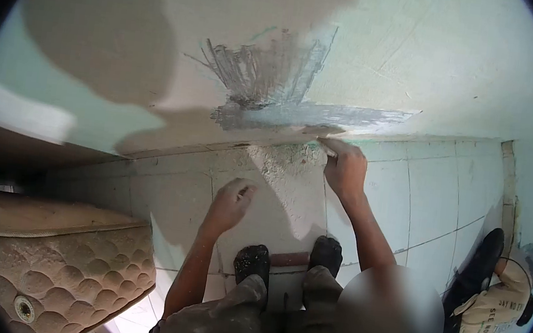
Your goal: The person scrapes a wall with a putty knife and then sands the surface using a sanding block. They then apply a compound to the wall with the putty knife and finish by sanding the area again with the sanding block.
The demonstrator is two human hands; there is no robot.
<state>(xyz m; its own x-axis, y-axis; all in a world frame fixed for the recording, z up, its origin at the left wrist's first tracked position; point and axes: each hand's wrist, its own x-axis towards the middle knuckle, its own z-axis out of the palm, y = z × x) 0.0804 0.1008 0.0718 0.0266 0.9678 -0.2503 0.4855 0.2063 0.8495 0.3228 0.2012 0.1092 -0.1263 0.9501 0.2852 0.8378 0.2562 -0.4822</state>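
Note:
My right hand reaches to the foot of the wall, its fingers bent and the index finger pointing at the joint between wall and floor. Something pale shows at its fingertips, too small to name. Beneath and left of that hand lies crumbly debris, spread across the floor tiles. My left hand hovers over the tiles to the left, fingers curled in toward the thumb, and I see nothing held in it. Above both hands, a grey smeared patch marks the pale green wall.
A dusty quilted mattress stands at the lower left. Between my dark-covered feet lies a reddish-brown cylinder. At the right are a beige printed cloth and a long black object. A blurred round area hides part of the lower right.

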